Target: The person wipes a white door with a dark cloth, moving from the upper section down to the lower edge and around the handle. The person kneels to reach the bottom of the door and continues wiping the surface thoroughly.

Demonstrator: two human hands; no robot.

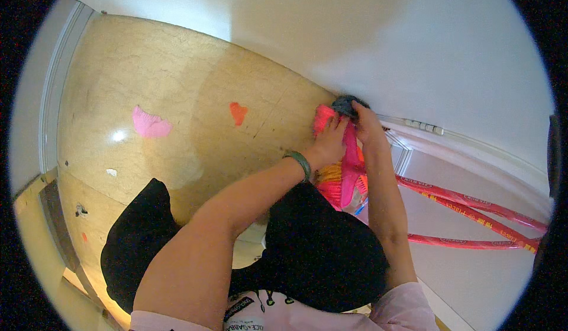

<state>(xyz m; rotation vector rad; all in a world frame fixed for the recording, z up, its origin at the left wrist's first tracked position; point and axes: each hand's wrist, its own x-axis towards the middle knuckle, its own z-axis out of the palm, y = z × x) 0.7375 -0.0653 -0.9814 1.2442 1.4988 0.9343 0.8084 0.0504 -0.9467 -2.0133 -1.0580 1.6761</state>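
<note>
My right hand (367, 120) pinches a dark grey clump (348, 104), perhaps lint or cloth, beside the foot of the white wall. Just left of it, my left hand (330, 142), with a green bangle on the wrist, lies against the pink bristles (322, 117) of a broom; how firmly its fingers close is unclear. A magenta plastic broom head (350, 155) runs between my two forearms. Below it show orange-yellow bristles (329, 172) and more pink bristles (330, 191), partly hidden by my arm and knee.
Red broom handles (466, 194) extend rightward past my right forearm. On the tan floor (213, 73) lie a pink scrap (151, 124), an orange heart-shaped piece (238, 112) and a white scrap (111, 172). The white wall (333, 29) borders the floor; a door frame (60, 78) stands left.
</note>
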